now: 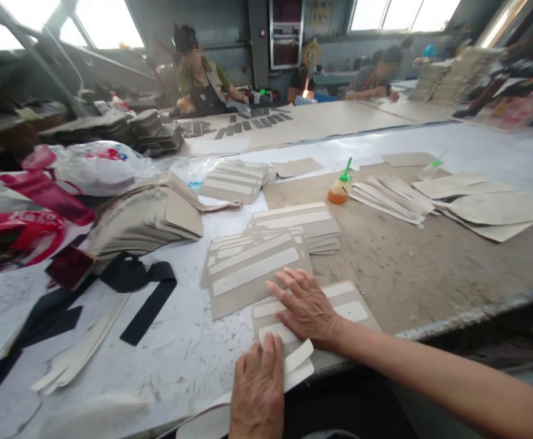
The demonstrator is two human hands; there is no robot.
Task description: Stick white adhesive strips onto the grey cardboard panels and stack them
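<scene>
My right hand (307, 306) lies flat, fingers spread, on a beige panel (371, 317) that carries pale strips. It presses one of these strips near the table's front edge. Close beside it is my left hand (258, 387), fingers together and curled over loose white strips (299, 364) whose ends stick out to the right; its thumb is hidden. More long pale strips (205, 424) extend leftward beneath this hand. Just beyond both hands, overlapping panels with two strips each (255, 274) are spread out, and a neater stack of them (319, 227) sits behind.
A glue bottle with a green nozzle (339, 188) stands on the brown board. Loose pale sheets (495, 207) lie at right. A leaning panel stack (147, 213), black straps (150, 299) and a pink bottle (49, 189) occupy the left. Two people sit across the table.
</scene>
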